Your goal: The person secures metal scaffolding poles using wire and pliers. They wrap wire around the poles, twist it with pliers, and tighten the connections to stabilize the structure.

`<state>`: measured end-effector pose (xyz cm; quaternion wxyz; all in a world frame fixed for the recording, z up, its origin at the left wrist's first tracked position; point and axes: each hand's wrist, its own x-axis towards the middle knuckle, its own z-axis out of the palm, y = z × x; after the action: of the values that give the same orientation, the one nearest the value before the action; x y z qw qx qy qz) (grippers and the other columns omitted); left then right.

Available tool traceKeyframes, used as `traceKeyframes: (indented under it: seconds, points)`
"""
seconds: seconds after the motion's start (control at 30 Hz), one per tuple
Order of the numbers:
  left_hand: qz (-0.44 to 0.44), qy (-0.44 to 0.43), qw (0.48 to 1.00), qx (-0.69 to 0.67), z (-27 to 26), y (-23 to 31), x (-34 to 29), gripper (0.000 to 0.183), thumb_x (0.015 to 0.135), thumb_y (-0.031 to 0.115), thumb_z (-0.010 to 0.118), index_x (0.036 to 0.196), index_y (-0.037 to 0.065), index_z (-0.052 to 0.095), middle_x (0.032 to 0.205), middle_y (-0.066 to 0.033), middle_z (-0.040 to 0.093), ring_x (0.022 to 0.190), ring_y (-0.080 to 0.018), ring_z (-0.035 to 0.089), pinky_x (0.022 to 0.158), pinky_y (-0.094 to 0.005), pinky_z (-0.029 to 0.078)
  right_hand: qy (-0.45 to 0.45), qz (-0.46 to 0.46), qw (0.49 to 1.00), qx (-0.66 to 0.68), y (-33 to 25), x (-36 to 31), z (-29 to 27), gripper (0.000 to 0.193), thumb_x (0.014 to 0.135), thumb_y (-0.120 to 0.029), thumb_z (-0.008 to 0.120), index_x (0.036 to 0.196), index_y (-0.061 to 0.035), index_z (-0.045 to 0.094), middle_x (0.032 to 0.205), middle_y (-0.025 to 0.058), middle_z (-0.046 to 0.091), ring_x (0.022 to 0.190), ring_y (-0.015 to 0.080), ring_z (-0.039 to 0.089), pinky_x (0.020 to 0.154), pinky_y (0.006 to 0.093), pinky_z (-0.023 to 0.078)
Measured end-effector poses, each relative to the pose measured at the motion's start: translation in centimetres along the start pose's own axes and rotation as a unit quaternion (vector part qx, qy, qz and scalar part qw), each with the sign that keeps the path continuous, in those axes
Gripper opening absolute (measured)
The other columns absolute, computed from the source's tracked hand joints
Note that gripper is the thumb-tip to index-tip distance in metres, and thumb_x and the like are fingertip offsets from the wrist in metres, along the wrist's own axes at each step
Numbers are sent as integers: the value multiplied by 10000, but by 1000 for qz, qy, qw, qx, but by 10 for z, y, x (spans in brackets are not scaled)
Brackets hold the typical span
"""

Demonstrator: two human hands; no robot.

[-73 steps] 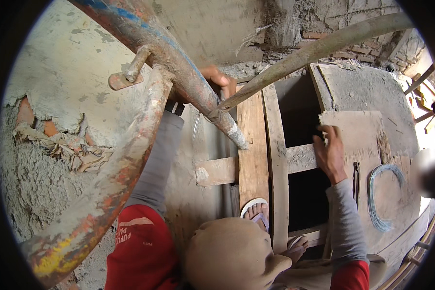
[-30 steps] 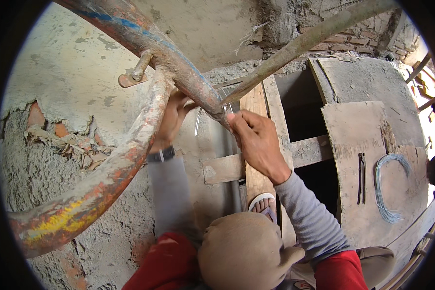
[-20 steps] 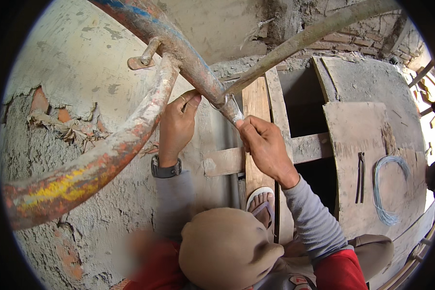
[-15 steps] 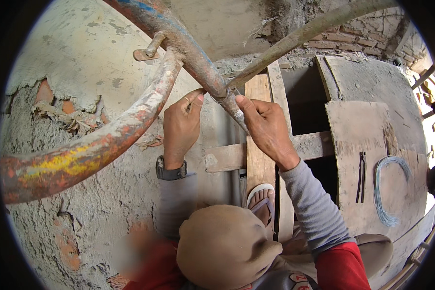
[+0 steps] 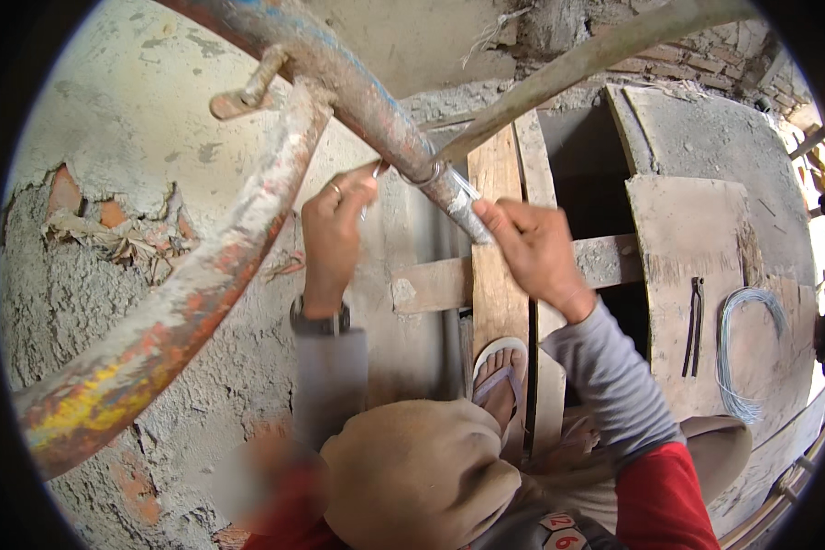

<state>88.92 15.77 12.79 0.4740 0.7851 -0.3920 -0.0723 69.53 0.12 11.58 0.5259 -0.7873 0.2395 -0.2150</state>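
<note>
At far left, the curved pipe, flaked red and yellow, runs out of sight into the dark rim. Beside it, the left hand, blurred, closes thumb and fingers in a narrow pinch on the silvery wire; only short bits show there, and the fingertips are hard to make out. The wire loops around the thick pipe near its lower end, where the thin pole meets it; the far side of the loop is hidden. The right hand grips the wire's strands between thumb and fingers beside the pipe's end, their tips concealed. Below, a knee partly covers the sandalled foot. Rightward, dark pincers lie near a wire coil on plywood.
</note>
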Motion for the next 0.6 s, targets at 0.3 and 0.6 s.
traceKeyframes:
  seconds: [0.3, 0.6]
  points:
    - [2, -48, 653, -756, 89, -64, 54, 572, 827, 427, 560, 1229, 24, 621, 1182, -147, 642, 1105, -300, 549, 976, -486, 460, -73, -212, 974, -16, 36, 22, -39, 435, 1017, -270, 642, 703, 25, 583, 551, 147, 471, 467, 221, 381, 485, 400, 367]
    - [-30, 29, 681, -731, 97, -45, 57, 467, 975, 497, 509, 1164, 98, 659, 1062, -97, 692, 1021, -294, 602, 878, -537, 525, -78, -228, 968, -75, 33, 27, -56, 439, 998, -292, 642, 675, 1, 596, 563, 154, 515, 460, 307, 484, 494, 432, 389]
